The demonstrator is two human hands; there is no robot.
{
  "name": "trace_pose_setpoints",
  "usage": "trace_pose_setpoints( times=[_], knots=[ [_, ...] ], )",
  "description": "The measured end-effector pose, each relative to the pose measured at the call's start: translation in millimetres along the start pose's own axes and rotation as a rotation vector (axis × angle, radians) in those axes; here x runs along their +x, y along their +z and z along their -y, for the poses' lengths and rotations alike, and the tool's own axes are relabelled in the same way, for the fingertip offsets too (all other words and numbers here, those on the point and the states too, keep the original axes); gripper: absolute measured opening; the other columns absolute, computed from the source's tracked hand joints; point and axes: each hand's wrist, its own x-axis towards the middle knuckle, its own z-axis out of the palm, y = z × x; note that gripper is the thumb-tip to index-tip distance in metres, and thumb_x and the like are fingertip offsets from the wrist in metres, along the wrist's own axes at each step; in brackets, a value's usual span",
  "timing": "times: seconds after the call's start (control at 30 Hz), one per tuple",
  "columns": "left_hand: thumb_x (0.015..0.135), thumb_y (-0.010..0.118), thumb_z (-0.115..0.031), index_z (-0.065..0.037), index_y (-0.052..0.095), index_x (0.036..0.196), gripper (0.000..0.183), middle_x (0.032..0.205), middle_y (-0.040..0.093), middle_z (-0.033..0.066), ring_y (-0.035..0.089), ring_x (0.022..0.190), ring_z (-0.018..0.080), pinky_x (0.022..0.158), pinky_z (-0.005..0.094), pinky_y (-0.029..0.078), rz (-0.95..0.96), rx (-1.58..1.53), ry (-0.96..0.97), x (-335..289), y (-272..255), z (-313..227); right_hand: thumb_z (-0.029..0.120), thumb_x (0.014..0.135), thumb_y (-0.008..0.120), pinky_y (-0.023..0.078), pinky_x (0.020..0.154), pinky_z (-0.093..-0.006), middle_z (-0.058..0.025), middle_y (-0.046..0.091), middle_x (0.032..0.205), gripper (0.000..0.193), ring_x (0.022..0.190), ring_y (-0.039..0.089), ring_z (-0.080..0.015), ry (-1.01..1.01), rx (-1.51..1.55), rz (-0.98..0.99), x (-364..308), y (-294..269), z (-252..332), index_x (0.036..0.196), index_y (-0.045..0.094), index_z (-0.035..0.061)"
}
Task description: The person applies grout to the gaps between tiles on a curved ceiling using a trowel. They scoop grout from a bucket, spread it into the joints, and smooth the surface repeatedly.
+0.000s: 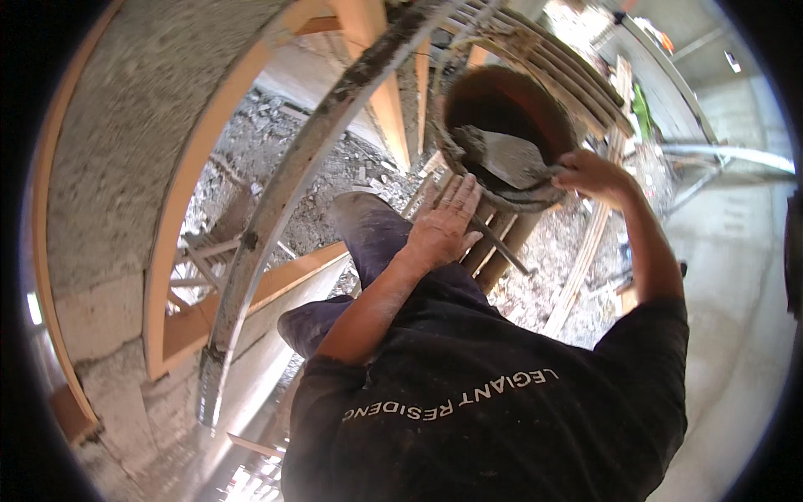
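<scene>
Grey, rough-textured render over most of the tall wall face (109, 151) at the left, so that stretch judged already coated; paler bare blocks (92, 309) lower down, seemingly left to cover; pale timber framing (180, 217) alongside, and a long grey mortar-caked straight bar (293, 184) leaning across it; broken grey rubble (276, 142) on the ground below.

Further up, a round dark bucket crusted with dried mortar (548, 113), set on slanted wooden slats (493, 251) near the middle top; wet grey mortar (468, 138) heaped inside against the near wall, well short of the rim, so probably a fair amount already drawn off and some left; a grey mortar-smeared trowel blade (510, 159) lying in the bucket, loaded or merely coated, hard to say.

Right hand (594, 176) at the bucket's right rim, fingers curled shut around what looks like the trowel's handle, though the handle itself hidden under the hand; left hand (443, 222) flat on the slats just beside the bucket, fingers spread open, holding nothing; a thin dark rod (502, 247) poking out from under it.

Bucket floor lost in shadow; depth of mortar not readable; wall top cut off by the dark fisheye rim; edges bent and blurred at far right; feet and footing hidden behind the black shirt.
</scene>
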Motion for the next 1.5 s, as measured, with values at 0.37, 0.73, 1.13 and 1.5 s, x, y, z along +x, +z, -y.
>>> trace_pose_setpoints(
  times=[0.37, 0.73, 1.13, 1.5],
  knots=[
    [0.084, 0.069, -0.023, -0.008, 0.065, 0.109, 0.029, 0.109, 0.065, 0.0119, 0.061, 0.105, 0.0268, 0.092, 0.0387, 0.048, -0.847, -0.274, -0.698, -216.1, -75.9, 10.3, 0.011, 0.074, 0.066, 0.038, 0.045, -0.0284, -0.0019, 0.05, 0.065, 0.023, 0.05, 0.047, -0.0109, 0.065, 0.049, -0.074, -54.1, -15.2, 57.6, 0.092, 0.061, -0.0014],
    [0.086, 0.062, -0.028, -0.009, 0.063, 0.109, 0.03, 0.114, 0.061, 0.0099, 0.054, 0.111, 0.0296, 0.096, 0.0421, 0.037, -1.85, 0.804, -1.156, -531.7, -234.8, 113.6, 0.018, 0.071, 0.071, 0.046, 0.06, -0.0304, -0.0082, 0.058, 0.072, 0.037, 0.062, 0.054, -0.0159, -0.712, -0.395, 0.009, -37.4, 72.5, 323.8, 0.1, 0.062, -0.0031],
    [0.091, 0.055, -0.031, -0.005, 0.062, 0.111, 0.033, 0.111, 0.06, 0.016, 0.056, 0.107, 0.0315, 0.092, 0.0398, 0.041, -2.358, 0.22, -0.846, -536.0, -234.0, 134.1, 0.025, 0.076, 0.07, 0.049, 0.067, -0.0359, -0.02, 0.064, 0.079, 0.037, 0.07, 0.062, -0.0284, -1.215, -0.703, 0.162, -82.1, 188.5, 530.7, 0.097, 0.065, -0.0038],
    [0.092, 0.019, -0.069, 0.001, 0.019, 0.147, 0.089, 0.153, 0.02, 0.0178, 0.017, 0.143, 0.0268, 0.116, 0.0341, 0.011, -2.694, -0.935, 0.21, -459.4, -238.0, 135.9, 0.023, 0.081, 0.066, 0.045, 0.056, -0.0285, -0.0076, 0.058, 0.066, 0.028, 0.058, 0.057, -0.0135, -1.187, -0.794, 0.305, -136.0, 230.0, 640.7, 0.093, 0.065, -0.0027]
  ],
)
